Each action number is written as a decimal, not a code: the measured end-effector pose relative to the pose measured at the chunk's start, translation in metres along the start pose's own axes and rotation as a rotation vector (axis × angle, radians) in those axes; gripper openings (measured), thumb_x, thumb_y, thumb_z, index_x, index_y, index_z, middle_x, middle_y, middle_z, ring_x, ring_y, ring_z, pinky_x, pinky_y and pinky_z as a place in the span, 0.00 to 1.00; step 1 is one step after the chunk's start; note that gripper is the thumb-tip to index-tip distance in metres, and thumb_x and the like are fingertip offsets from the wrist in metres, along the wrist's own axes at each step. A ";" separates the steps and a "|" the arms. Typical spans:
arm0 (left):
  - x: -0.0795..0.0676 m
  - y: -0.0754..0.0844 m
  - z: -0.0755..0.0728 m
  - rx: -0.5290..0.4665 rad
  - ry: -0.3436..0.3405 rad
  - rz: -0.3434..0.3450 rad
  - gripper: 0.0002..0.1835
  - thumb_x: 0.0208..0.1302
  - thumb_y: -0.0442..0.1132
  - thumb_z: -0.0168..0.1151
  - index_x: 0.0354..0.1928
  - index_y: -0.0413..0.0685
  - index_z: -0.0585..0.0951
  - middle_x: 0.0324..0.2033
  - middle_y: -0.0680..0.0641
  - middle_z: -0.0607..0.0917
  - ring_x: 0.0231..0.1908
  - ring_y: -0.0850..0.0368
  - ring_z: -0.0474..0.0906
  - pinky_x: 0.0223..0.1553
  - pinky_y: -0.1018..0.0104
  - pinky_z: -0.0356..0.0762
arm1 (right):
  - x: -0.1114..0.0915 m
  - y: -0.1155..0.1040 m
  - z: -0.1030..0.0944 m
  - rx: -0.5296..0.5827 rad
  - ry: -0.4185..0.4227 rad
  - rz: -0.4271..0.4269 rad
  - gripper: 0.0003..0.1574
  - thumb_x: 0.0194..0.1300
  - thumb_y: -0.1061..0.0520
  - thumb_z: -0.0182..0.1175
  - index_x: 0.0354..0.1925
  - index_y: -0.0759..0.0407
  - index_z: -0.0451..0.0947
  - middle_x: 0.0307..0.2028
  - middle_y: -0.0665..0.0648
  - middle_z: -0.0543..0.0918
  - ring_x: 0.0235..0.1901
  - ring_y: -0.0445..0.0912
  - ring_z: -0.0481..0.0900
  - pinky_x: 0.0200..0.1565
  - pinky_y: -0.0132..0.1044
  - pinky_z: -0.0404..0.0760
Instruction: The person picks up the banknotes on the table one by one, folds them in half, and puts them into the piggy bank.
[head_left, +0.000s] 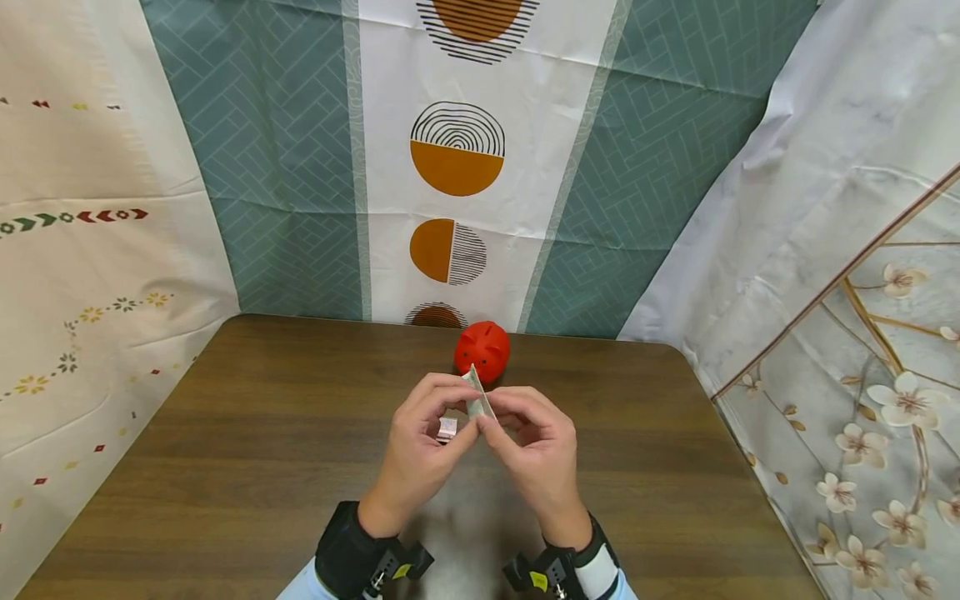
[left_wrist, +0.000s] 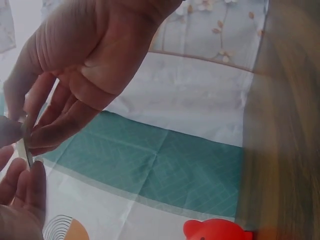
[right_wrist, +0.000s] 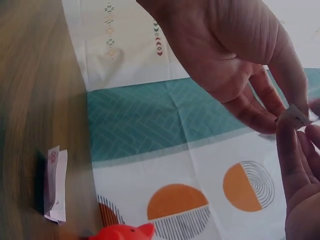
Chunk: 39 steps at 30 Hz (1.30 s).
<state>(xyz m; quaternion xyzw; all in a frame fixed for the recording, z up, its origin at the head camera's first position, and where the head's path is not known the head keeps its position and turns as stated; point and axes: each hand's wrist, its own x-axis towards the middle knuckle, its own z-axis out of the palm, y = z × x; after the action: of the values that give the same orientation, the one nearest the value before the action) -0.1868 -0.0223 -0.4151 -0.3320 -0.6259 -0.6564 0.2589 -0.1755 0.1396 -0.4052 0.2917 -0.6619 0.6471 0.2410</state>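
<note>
A narrow folded banknote point(head_left: 480, 400), pale greenish, is held up above the table between both hands. My left hand point(head_left: 422, 433) pinches one side of it with thumb and fingers. On the other side, the thumb and fingers of my right hand point(head_left: 542, 437) pinch it too, the fingertips of both hands nearly meeting. Much of the note is covered by fingers in the wrist views. A second folded banknote point(right_wrist: 56, 187), pinkish, stands on the table; in the head view it shows partly behind the left hand. Just beyond the hands sits a red pig-shaped figure point(head_left: 482, 350), resembling a piggy bank.
The brown wooden table point(head_left: 262, 450) reaches back to a hanging green and white cloth point(head_left: 277, 167) with orange circles. A cream patterned cloth point(head_left: 97, 275) hangs at the left, and a white flowered cloth point(head_left: 847, 333) at the right.
</note>
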 end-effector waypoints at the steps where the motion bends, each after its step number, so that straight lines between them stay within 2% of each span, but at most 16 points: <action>1: 0.000 0.000 0.000 0.006 0.020 -0.005 0.17 0.58 0.21 0.71 0.50 0.38 0.82 0.44 0.41 0.80 0.40 0.52 0.78 0.43 0.70 0.85 | 0.000 0.000 0.000 -0.013 0.006 0.002 0.15 0.61 0.74 0.67 0.48 0.68 0.85 0.41 0.66 0.85 0.36 0.48 0.84 0.39 0.36 0.88; 5: 0.000 0.002 0.000 0.040 0.112 -0.040 0.19 0.58 0.21 0.69 0.51 0.35 0.78 0.38 0.41 0.75 0.34 0.52 0.72 0.35 0.74 0.79 | 0.000 -0.001 -0.003 -0.086 0.014 0.034 0.11 0.66 0.73 0.62 0.44 0.64 0.85 0.39 0.62 0.85 0.33 0.45 0.81 0.32 0.33 0.86; 7: 0.000 0.004 -0.002 0.050 0.127 -0.083 0.18 0.60 0.22 0.68 0.51 0.36 0.78 0.38 0.41 0.74 0.35 0.53 0.70 0.34 0.74 0.77 | 0.001 -0.001 -0.005 -0.104 0.001 0.052 0.10 0.67 0.73 0.62 0.43 0.63 0.84 0.39 0.61 0.84 0.31 0.45 0.79 0.30 0.33 0.85; 10: 0.001 0.005 -0.004 0.013 0.084 -0.160 0.12 0.65 0.24 0.66 0.48 0.40 0.80 0.38 0.41 0.77 0.34 0.55 0.72 0.31 0.73 0.77 | 0.002 -0.002 -0.007 -0.092 -0.032 0.070 0.10 0.68 0.73 0.61 0.43 0.63 0.82 0.39 0.60 0.83 0.29 0.45 0.79 0.29 0.35 0.85; 12: 0.001 0.007 -0.006 -0.027 0.031 -0.212 0.08 0.67 0.26 0.64 0.45 0.42 0.82 0.38 0.41 0.80 0.33 0.57 0.74 0.30 0.71 0.80 | 0.002 -0.002 -0.008 -0.067 -0.045 0.087 0.09 0.68 0.72 0.61 0.43 0.63 0.81 0.38 0.60 0.82 0.28 0.45 0.79 0.28 0.35 0.85; 14: 0.000 0.008 -0.006 -0.067 -0.011 -0.239 0.05 0.69 0.27 0.63 0.43 0.41 0.82 0.36 0.40 0.81 0.29 0.56 0.76 0.27 0.69 0.82 | 0.002 -0.001 -0.008 -0.033 -0.058 0.099 0.08 0.67 0.72 0.62 0.43 0.64 0.81 0.37 0.62 0.81 0.26 0.46 0.78 0.26 0.35 0.84; 20: -0.001 0.009 -0.005 -0.097 -0.051 -0.223 0.05 0.68 0.26 0.63 0.42 0.40 0.83 0.35 0.39 0.82 0.27 0.56 0.77 0.26 0.66 0.84 | 0.002 0.000 -0.007 0.040 -0.087 0.117 0.06 0.67 0.72 0.62 0.41 0.66 0.81 0.35 0.64 0.80 0.26 0.47 0.78 0.24 0.36 0.84; 27: -0.002 0.008 -0.004 -0.085 -0.065 -0.190 0.06 0.68 0.25 0.64 0.39 0.42 0.84 0.33 0.42 0.83 0.28 0.59 0.78 0.26 0.66 0.84 | 0.002 0.000 -0.007 0.012 -0.129 0.089 0.06 0.69 0.71 0.61 0.40 0.63 0.80 0.35 0.63 0.79 0.29 0.45 0.78 0.26 0.36 0.83; 31: -0.002 0.008 -0.003 -0.109 -0.049 -0.191 0.05 0.67 0.25 0.64 0.39 0.41 0.84 0.33 0.41 0.83 0.28 0.58 0.79 0.27 0.66 0.85 | 0.002 -0.001 -0.006 0.008 -0.128 0.083 0.06 0.68 0.71 0.61 0.40 0.63 0.80 0.35 0.64 0.79 0.28 0.46 0.78 0.25 0.36 0.83; 36: -0.002 0.009 -0.003 -0.124 0.011 -0.179 0.05 0.65 0.23 0.64 0.39 0.38 0.83 0.32 0.39 0.83 0.25 0.56 0.78 0.25 0.66 0.84 | 0.002 -0.001 -0.007 0.005 -0.095 0.098 0.08 0.67 0.73 0.61 0.40 0.63 0.81 0.33 0.60 0.80 0.25 0.45 0.76 0.22 0.37 0.81; 39: -0.001 0.009 -0.003 -0.120 0.017 -0.184 0.06 0.65 0.23 0.64 0.39 0.38 0.84 0.31 0.40 0.83 0.25 0.55 0.78 0.25 0.66 0.84 | 0.002 -0.001 -0.009 0.006 -0.087 0.078 0.08 0.66 0.74 0.61 0.39 0.64 0.81 0.32 0.58 0.79 0.24 0.45 0.76 0.21 0.38 0.79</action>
<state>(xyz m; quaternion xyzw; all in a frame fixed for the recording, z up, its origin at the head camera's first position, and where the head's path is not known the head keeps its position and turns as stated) -0.1794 -0.0264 -0.4101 -0.2825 -0.6113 -0.7164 0.1824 -0.1767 0.1480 -0.4027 0.2941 -0.6805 0.6449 0.1857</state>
